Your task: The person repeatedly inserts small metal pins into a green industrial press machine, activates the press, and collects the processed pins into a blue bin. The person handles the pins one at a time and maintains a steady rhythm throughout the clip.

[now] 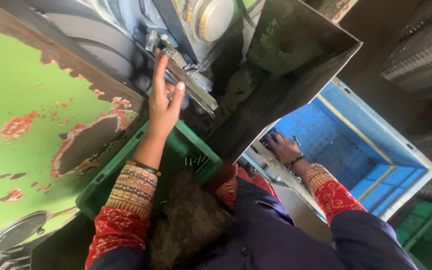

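Her left hand (165,100) reaches up, fingers open, touching the machine's metal bracket (191,85) at upper centre; right hand (282,148) grips small dark parts inside the blue crate (376,150), right. Green crate (186,150) below.

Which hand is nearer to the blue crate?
Right. The right hand reaches inside the blue crate, at its near corner. The left hand is raised at the machine, above the green crate.

Left hand (165,102) touches machine bracket (188,80); right hand (284,148) reaches into blue crate (401,145).
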